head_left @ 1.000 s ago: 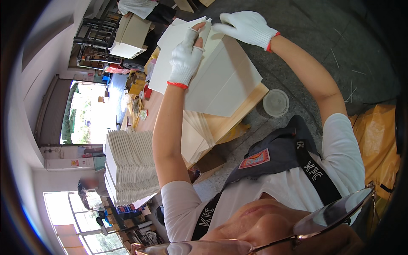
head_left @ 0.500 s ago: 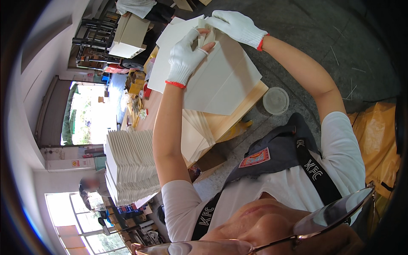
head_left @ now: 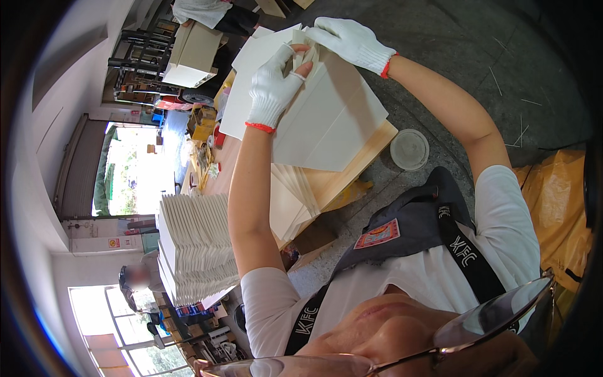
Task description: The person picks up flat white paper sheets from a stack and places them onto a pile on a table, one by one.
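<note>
My left hand (head_left: 273,88), in a white knit glove with a red cuff and bare thumb and fingertip, is closed on a folded flap of a white card sheet (head_left: 333,119). The gloved right hand (head_left: 348,43) curls over the far edge of this flap, its fingertips partly hidden behind the folds. Both hands meet at the far end of the sheet, which lies on other white sheets on a wooden table (head_left: 361,154). Beneath its near edge, several more white sheets (head_left: 290,195) lie fanned out.
A tall stack of folded white card (head_left: 195,245) stands left of my left arm. Tools and a yellow box (head_left: 202,122) sit further along the table. A round tub (head_left: 409,149) is on the floor at right, near an orange sheet (head_left: 556,207). Other people are at far left.
The folds of the flap between my hands have shifted slightly. Both hands keep nearly the same place, and the whole view has moved a little.
</note>
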Tool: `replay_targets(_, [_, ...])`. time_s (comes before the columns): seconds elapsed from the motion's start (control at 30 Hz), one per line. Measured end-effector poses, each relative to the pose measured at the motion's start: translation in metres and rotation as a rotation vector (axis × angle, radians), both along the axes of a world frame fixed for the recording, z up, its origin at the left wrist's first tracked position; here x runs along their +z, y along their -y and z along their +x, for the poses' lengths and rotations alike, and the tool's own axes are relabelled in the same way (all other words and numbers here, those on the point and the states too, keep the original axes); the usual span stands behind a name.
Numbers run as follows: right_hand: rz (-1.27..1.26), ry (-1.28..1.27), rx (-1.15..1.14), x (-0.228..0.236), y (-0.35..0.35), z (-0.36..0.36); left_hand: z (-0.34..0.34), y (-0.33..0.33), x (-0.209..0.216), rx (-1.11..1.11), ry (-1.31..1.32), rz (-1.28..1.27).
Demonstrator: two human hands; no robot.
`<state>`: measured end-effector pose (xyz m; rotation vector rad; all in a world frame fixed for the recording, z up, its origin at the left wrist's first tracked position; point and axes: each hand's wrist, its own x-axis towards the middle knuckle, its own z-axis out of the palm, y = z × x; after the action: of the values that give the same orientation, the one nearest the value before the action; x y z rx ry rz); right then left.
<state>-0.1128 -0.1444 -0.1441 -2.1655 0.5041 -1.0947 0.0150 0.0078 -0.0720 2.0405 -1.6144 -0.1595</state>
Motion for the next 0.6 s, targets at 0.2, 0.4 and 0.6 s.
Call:
replay_targets(0.2, [0.044, 0.088, 0.127, 0.011, -0.008, -0.016, -0.005, -0.001, 0.000, -0.096, 0.191, -0.085])
replay_targets(0.4, [0.053, 0.050, 0.030, 0.003, 0.008, -0.022, -0.007, 0.000, 0.000, -0.082, 0.202, -0.086])
replay_targets(0.6, [-0.246, -0.375, -0.055, 0.014, -0.004, -0.032, -0.004, 0.001, -0.003, -0.064, 0.270, -0.132])
